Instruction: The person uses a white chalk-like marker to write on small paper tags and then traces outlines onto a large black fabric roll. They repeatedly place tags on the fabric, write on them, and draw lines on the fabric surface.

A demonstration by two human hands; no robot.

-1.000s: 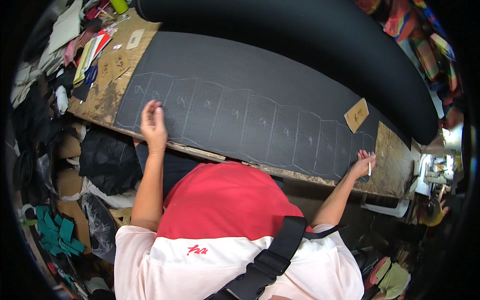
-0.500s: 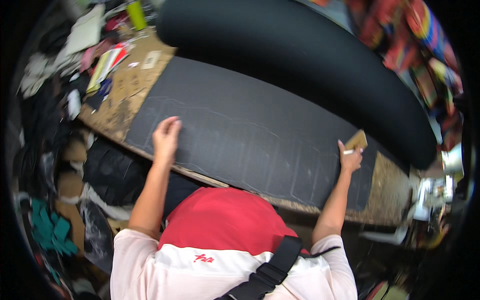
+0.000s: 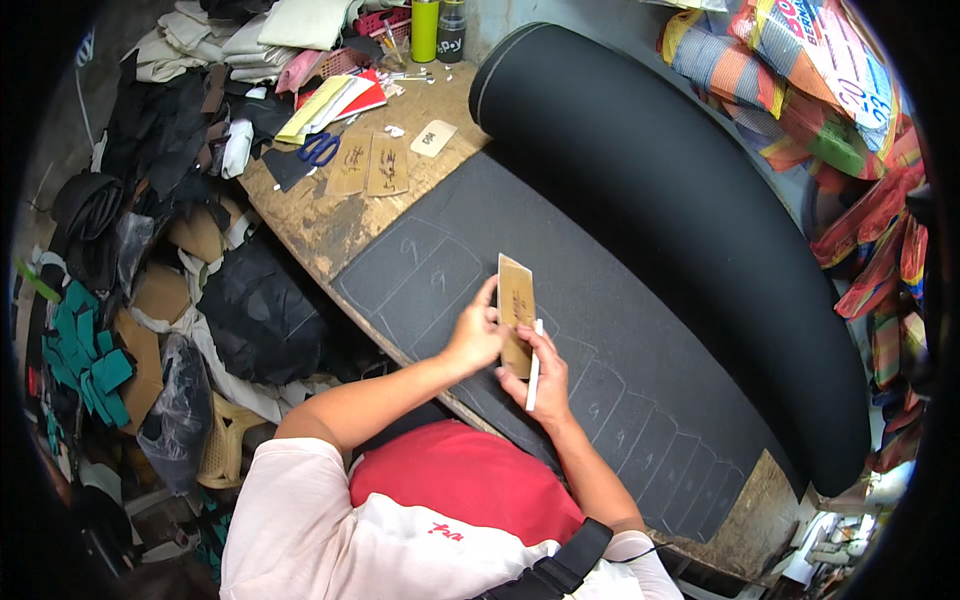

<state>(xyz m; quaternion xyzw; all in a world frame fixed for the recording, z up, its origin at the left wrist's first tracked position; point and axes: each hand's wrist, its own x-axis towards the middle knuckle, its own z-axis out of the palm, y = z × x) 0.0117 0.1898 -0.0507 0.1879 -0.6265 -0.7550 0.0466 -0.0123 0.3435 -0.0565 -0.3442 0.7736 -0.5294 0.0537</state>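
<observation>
Brown rectangular cardboard piece [image 3: 516, 288] is positioned above the dark, pale-lined fabric sheet [image 3: 620, 322], between left hand [image 3: 476, 337] and right hand [image 3: 547, 378]. Left fingers: curled, gripping the piece's left edge. Right fingers: closed around a slim white stick [image 3: 536, 362] and touching the piece's lower part. Large black cylindrical roll [image 3: 650, 190] lies along the far side of the worn wooden table [image 3: 300, 222].

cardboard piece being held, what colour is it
The cardboard piece is tan brown with dark writing, best seen in the head view.
</observation>
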